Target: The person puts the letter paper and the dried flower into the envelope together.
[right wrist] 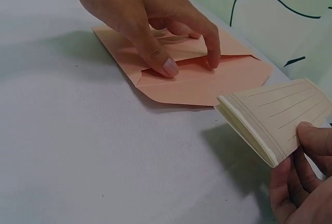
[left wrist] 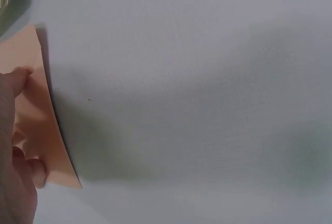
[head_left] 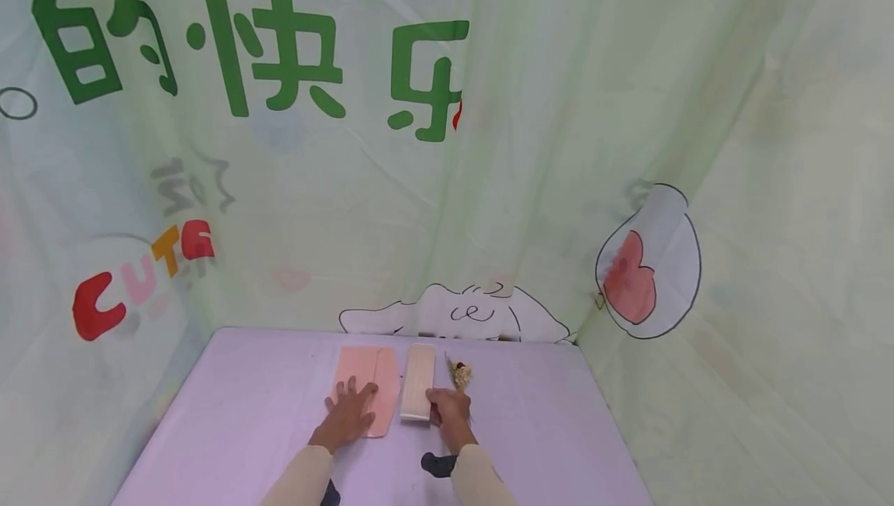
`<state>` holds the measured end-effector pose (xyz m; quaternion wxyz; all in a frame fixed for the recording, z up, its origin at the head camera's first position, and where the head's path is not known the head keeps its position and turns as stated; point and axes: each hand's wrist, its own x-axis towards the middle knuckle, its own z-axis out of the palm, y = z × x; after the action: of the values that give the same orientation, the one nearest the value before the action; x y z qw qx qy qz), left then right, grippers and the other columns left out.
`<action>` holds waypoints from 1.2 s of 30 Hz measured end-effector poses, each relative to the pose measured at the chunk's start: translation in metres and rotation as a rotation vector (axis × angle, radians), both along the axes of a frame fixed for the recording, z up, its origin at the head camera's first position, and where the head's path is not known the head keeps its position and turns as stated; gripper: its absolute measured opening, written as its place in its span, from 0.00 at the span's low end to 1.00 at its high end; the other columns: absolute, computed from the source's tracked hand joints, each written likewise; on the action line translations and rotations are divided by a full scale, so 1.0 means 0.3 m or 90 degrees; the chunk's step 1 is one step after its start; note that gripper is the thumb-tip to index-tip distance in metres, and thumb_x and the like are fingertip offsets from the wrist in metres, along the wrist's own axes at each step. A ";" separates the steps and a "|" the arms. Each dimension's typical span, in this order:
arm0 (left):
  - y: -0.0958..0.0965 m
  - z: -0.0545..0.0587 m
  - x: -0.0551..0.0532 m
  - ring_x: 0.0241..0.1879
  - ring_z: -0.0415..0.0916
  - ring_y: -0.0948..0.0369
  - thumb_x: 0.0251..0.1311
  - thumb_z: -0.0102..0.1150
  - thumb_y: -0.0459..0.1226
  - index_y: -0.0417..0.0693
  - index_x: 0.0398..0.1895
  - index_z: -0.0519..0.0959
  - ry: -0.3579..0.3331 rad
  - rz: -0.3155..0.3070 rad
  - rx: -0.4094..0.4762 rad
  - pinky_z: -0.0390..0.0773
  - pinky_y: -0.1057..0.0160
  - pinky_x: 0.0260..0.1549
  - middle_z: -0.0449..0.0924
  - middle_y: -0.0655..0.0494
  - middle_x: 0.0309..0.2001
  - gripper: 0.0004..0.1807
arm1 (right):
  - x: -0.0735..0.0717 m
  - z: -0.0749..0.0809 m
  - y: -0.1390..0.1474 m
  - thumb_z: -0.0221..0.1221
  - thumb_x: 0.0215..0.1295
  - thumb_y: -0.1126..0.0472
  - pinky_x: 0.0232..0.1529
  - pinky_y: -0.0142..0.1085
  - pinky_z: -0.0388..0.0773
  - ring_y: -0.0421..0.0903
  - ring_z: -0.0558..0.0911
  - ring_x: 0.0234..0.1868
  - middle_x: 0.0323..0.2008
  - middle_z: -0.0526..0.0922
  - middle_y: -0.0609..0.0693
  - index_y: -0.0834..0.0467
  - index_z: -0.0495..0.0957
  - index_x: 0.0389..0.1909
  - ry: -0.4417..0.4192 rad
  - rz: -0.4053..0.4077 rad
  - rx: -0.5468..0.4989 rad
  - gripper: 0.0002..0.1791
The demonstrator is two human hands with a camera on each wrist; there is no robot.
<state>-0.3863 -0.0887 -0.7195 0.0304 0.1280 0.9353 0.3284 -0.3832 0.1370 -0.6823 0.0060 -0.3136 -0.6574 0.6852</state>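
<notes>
A pink envelope lies on the table with its flap unfolded toward the right hand. My left hand rests on it with fingers spread. In the right wrist view, the left thumb and a fingertip are at the envelope's mouth, where the edge gapes a little. Between thumb and fingers, my right hand pinches a folded sheet of lined letter paper by its side. The folded letter paper is raised above the table, its near end close to the envelope flap. Only part of the envelope shows in the left wrist view.
A small bunch of dried flowers lies just beyond the right hand. The table has a pale lilac cover. Printed curtains hang along its back and sides.
</notes>
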 end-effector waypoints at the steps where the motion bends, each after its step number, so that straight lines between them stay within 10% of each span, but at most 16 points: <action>1: -0.001 -0.008 -0.002 0.79 0.47 0.16 0.73 0.64 0.36 0.50 0.71 0.71 -0.001 0.002 0.002 0.46 0.11 0.70 0.54 0.16 0.80 0.26 | -0.001 0.002 -0.002 0.70 0.67 0.69 0.28 0.33 0.78 0.48 0.82 0.31 0.30 0.87 0.54 0.70 0.87 0.46 0.000 0.002 -0.003 0.11; 19: -0.007 -0.033 -0.008 0.80 0.47 0.17 0.73 0.65 0.39 0.50 0.72 0.72 0.001 0.008 0.015 0.47 0.11 0.70 0.56 0.18 0.81 0.27 | -0.013 -0.017 -0.098 0.70 0.65 0.72 0.28 0.30 0.81 0.42 0.85 0.28 0.27 0.89 0.51 0.69 0.87 0.40 0.049 0.040 -0.049 0.05; 36: -0.016 0.043 0.004 0.80 0.48 0.17 0.75 0.63 0.38 0.50 0.72 0.72 -0.029 -0.006 -0.013 0.48 0.12 0.71 0.55 0.19 0.81 0.25 | -0.016 -0.044 -0.168 0.70 0.63 0.67 0.24 0.31 0.73 0.43 0.77 0.22 0.21 0.80 0.50 0.67 0.86 0.37 -0.018 0.053 0.146 0.06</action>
<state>-0.3852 -0.0936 -0.7065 0.0549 0.1245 0.9371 0.3215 -0.3881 0.0865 -0.6954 0.0042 -0.2929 -0.7438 0.6008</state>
